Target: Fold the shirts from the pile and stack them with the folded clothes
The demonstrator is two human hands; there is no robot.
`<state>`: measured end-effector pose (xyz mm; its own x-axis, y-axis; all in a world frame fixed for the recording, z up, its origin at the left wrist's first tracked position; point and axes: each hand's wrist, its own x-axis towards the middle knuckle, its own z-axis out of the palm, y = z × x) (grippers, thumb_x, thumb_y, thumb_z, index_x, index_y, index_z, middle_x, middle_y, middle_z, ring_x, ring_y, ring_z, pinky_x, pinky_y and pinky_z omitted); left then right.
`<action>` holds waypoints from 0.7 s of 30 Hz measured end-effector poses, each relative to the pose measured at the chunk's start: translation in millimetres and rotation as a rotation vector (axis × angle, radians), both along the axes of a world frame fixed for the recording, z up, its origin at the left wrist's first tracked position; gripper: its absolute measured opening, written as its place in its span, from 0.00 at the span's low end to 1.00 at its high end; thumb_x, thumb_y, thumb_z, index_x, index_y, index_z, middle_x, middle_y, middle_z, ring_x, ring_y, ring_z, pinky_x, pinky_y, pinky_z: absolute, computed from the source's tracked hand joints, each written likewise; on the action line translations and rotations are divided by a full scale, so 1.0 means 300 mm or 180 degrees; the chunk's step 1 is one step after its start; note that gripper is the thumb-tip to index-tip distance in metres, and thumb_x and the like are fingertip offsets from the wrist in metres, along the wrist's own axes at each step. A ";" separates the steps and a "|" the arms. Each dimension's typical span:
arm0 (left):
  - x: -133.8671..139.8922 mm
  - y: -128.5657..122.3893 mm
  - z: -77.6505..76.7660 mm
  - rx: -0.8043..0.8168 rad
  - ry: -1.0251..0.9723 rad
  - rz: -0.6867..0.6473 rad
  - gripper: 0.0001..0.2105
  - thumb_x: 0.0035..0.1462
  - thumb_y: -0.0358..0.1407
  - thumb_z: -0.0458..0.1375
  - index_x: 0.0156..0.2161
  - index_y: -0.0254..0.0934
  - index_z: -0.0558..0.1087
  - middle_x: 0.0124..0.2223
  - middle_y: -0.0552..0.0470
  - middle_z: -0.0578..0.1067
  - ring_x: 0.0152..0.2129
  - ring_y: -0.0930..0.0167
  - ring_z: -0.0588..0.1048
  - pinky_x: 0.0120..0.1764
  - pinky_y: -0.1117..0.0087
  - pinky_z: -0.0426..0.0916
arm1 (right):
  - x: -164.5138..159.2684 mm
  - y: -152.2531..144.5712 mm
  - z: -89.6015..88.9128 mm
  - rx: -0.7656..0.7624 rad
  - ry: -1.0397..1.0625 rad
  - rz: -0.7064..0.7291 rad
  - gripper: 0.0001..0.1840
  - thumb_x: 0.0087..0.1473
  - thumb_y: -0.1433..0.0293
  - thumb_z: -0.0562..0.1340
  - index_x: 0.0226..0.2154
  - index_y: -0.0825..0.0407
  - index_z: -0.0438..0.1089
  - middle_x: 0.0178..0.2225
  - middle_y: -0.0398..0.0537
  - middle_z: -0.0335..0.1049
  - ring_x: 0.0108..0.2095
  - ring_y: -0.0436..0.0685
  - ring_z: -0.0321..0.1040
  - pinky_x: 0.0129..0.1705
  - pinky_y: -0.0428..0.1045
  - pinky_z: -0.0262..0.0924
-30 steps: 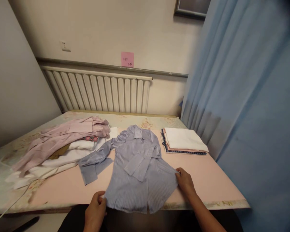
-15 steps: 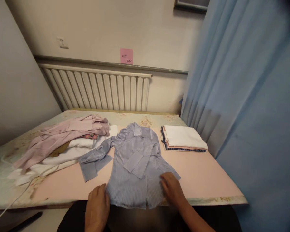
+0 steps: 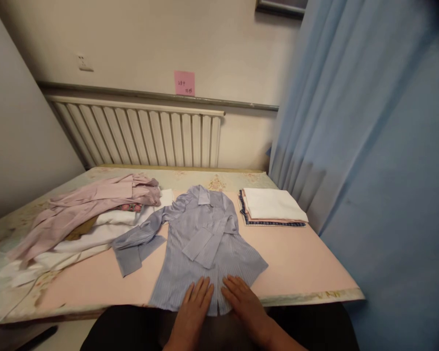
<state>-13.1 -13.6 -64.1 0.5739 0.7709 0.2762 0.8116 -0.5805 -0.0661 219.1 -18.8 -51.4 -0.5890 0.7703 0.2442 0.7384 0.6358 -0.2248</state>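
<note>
A blue striped long-sleeved shirt (image 3: 179, 239) lies front up on the table, its collar pointing away from me and its hem at the near edge. One sleeve is folded across the chest; the other stretches out to the left with its cuff bent back. My left hand (image 3: 195, 307) rests flat on the lower front, left of the split between the front panels. To the right of that split, my right hand (image 3: 243, 300) lies flat on the cloth. Both hands have their fingers stretched out, with nothing held.
On the left is a loose heap of clothes (image 3: 84, 209), pink, white and brown. A folded stack (image 3: 274, 204), white on top, sits at the right. A blue curtain (image 3: 351, 161) hangs beside the table (image 3: 307, 263). A radiator (image 3: 142, 131) lines the wall.
Both hands have come inward from the sides of the shirt to its middle front and now lie flat there. The view has shifted slightly.
</note>
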 end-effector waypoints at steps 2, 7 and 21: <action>0.001 0.007 -0.001 -0.0006 -0.0049 0.0045 0.36 0.47 0.16 0.46 0.61 0.44 0.60 0.63 0.52 0.63 0.61 0.66 0.60 0.59 0.57 0.59 | -0.011 0.000 -0.015 0.0114 0.0002 -0.0063 0.34 0.46 0.79 0.57 0.57 0.50 0.62 0.60 0.54 0.59 0.62 0.62 0.50 0.62 0.64 0.48; -0.008 0.004 0.045 -0.0640 -0.0855 -0.0019 0.33 0.47 0.19 0.47 0.59 0.42 0.64 0.63 0.50 0.63 0.61 0.65 0.58 0.61 0.53 0.56 | -0.028 -0.007 0.018 0.0135 0.0169 -0.0176 0.35 0.44 0.79 0.57 0.56 0.47 0.63 0.59 0.50 0.61 0.61 0.63 0.53 0.61 0.63 0.49; -0.001 0.110 0.294 -0.2060 -0.3191 0.0925 0.22 0.60 0.45 0.45 0.50 0.37 0.73 0.48 0.49 0.78 0.49 0.66 0.73 0.56 0.62 0.64 | -0.102 0.029 0.204 0.0031 0.0993 -0.0223 0.22 0.46 0.80 0.57 0.44 0.48 0.69 0.48 0.45 0.71 0.53 0.60 0.61 0.56 0.57 0.51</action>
<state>-13.4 19.4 24.1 0.1119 0.9936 0.0153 0.4422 -0.0636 0.8947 188.3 -10.1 9.8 -0.4303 0.8031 0.4123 0.6768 0.5892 -0.4414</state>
